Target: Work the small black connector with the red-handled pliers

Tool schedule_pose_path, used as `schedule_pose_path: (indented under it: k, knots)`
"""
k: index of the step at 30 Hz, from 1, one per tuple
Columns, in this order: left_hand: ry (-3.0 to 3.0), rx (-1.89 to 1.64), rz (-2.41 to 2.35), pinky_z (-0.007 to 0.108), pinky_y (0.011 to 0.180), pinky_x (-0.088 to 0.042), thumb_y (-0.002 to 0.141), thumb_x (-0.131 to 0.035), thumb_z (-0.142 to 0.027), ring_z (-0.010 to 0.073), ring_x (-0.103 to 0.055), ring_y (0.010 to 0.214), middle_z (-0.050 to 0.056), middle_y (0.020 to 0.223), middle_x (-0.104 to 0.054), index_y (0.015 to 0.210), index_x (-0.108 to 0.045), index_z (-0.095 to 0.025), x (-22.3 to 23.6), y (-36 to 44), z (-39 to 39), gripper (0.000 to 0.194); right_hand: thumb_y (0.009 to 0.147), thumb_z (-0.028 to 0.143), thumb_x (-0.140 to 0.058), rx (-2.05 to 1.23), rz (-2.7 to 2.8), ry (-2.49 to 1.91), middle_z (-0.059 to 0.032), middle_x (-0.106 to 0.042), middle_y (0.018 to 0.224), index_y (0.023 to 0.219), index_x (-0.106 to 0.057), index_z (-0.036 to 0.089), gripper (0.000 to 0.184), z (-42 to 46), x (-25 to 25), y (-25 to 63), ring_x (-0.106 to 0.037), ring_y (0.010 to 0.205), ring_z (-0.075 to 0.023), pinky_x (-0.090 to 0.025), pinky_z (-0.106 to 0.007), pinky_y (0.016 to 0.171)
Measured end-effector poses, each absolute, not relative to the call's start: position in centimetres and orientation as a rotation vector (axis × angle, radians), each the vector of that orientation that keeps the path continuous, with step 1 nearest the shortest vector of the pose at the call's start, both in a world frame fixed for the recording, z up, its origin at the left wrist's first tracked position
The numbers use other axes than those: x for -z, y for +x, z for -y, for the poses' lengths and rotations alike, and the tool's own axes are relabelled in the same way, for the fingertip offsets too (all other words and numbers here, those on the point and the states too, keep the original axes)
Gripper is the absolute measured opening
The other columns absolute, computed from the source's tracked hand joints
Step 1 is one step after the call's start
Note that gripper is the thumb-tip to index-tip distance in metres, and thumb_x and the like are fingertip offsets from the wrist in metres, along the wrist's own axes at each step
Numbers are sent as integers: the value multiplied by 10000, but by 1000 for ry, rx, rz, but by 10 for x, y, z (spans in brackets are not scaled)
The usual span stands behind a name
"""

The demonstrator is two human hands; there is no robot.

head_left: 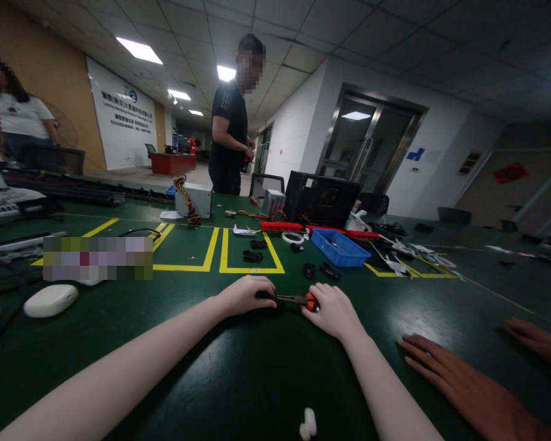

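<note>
Plainly, pliers (pixel 294 299) meet a dark piece (pixel 280 302)

The right hand (pixel 336 309) has its grip curled firmly round the red handles (pixel 311 301) of the pliers, whose tips point left to the dark piece. The left hand (pixel 248 294) pinches that piece, its grip nearly together; whether the pliers' jaws bite it, I cannot tell. Both things are at centre, over the counter (pixel 239 373), nearer than the blue tray (pixel 356 260) and left of it. The piece seems light, perhaps hard and slippery, best pinched at its left end. The pliers seem stiff and heavier, best held by the handles.
</note>
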State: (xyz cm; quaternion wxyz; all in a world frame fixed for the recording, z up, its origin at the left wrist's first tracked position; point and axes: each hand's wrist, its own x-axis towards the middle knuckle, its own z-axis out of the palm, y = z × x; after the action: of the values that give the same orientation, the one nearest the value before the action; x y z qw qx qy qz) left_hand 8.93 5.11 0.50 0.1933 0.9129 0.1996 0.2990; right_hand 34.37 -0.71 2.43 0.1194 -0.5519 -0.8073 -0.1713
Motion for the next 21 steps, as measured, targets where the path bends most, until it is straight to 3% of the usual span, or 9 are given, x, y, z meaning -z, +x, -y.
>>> schedule_pose_path:
  k: [9,21]
  knots:
    - [2609,-800,-589,283,855,-494,872,-638,-338,175,-626,949,58,1080,-648,903,-670,-167,-5,88,-49,177,821,622,-525,430,2374,-1610,-35,-617,830,813,-575,214,411,6,-22,344,-558,783,-188,-365,-315,702]
    - [2667,-721,-610,304,884,-485,861,-651,-312,192,-623,1003,47,1098,-658,1011,-653,-197,-6,89,-50,189,861,622,-458,494,2369,-1574,-49,-623,819,761,-568,213,436,5,-22,345,-533,782,-195,-375,-321,697]
